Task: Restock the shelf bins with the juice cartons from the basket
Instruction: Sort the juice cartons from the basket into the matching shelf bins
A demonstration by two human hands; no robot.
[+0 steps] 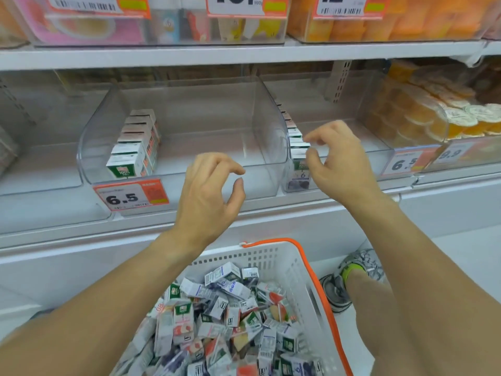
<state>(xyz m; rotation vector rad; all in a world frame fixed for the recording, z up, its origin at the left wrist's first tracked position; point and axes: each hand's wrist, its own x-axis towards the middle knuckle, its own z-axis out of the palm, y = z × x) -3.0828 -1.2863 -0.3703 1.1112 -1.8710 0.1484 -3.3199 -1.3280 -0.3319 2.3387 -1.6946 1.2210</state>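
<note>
So the biggest thing here is the white shelf unit (244, 54), with clear plastic bins lined up on its middle level. The middle bin (173, 126) is mostly bare inside, just one row of juice cartons (135, 143) standing upright along its left wall, running front to back. There's a price tag reading 6.5 (131, 195) clipped on its front edge. The bin to the right of it (339, 158) also has a single row of cartons (296, 150) tight against its left wall, and a second 6.5 tag (404, 164) at its front right. Further right sits a bin of orange jelly cups (423, 115).

Down below, a white basket (287, 267) with an orange handle (311, 278) sits on the floor, piled with loose juice cartons (225, 316) lying every which way. A grey sneaker (349, 275) shows just right of the basket.

Both arms reach up toward the shelf. The person's left hand (208, 194) hovers in front of the middle bin, fingers loosely curled, thumb and index apart, holding nothing. The right hand (339, 158) is up at the front of the right bin, right by that carton row; fingers are bent and slightly spread, and they don't appear to grip anything, though whether a fingertip touches a carton is hard to tell.
</note>
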